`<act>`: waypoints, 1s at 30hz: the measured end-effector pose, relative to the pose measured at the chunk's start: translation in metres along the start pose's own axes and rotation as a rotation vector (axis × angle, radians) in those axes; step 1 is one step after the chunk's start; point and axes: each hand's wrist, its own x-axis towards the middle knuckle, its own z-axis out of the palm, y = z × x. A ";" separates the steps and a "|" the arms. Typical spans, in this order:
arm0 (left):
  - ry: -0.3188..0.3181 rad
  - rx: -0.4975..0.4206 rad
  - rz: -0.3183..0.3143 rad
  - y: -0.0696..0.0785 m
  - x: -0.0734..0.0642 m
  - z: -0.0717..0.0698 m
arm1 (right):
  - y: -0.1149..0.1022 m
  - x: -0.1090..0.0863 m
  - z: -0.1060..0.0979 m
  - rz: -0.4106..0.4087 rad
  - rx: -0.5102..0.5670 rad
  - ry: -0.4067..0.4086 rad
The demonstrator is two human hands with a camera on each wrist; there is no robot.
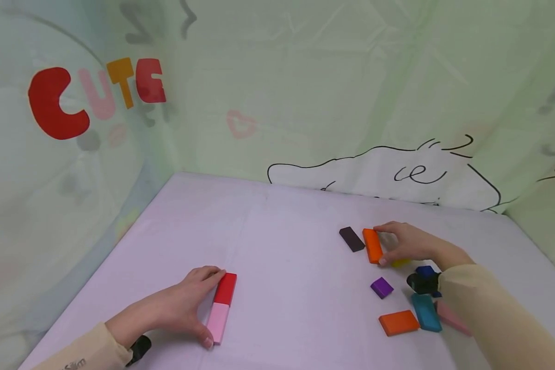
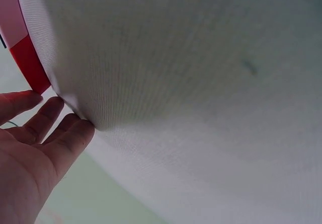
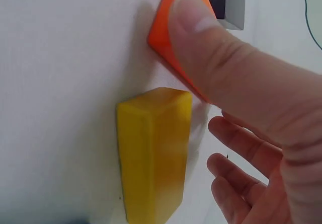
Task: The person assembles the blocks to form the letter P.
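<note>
In the head view my left hand [image 1: 185,306] spans a red block [image 1: 225,289] and a pink block [image 1: 218,321], which lie end to end. Its index finger meets the red block's far end and its thumb the pink block's near end. The left wrist view has that fingertip at the red corner, other fingers on the cloth. On the right, my right hand [image 1: 409,242] pinches an orange block [image 1: 372,245] lengthwise between thumb and fingers. A dark brown block [image 1: 351,239] lies just left of it. Beneath the right hand is a yellow block [image 3: 153,153], mostly hidden from the head view.
Nearer me lie a purple block [image 1: 382,288], a second orange block [image 1: 399,322] and a teal block [image 1: 426,312]. A blue block [image 1: 424,271] and another pink block [image 1: 453,318] are partly covered by the right arm. Curtains with drawings border the pale tabletop [image 1: 277,246].
</note>
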 end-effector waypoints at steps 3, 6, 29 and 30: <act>0.001 -0.004 -0.003 0.000 -0.001 0.000 | -0.001 0.000 0.001 0.011 -0.009 0.005; 0.003 -0.007 -0.001 0.000 -0.001 0.000 | -0.005 -0.001 0.003 0.019 -0.033 0.016; -0.003 -0.013 -0.009 0.003 -0.001 -0.001 | -0.053 -0.042 0.036 -0.012 -0.164 0.126; -0.003 -0.014 -0.011 0.004 -0.001 -0.001 | -0.054 -0.043 0.037 -0.025 -0.174 0.130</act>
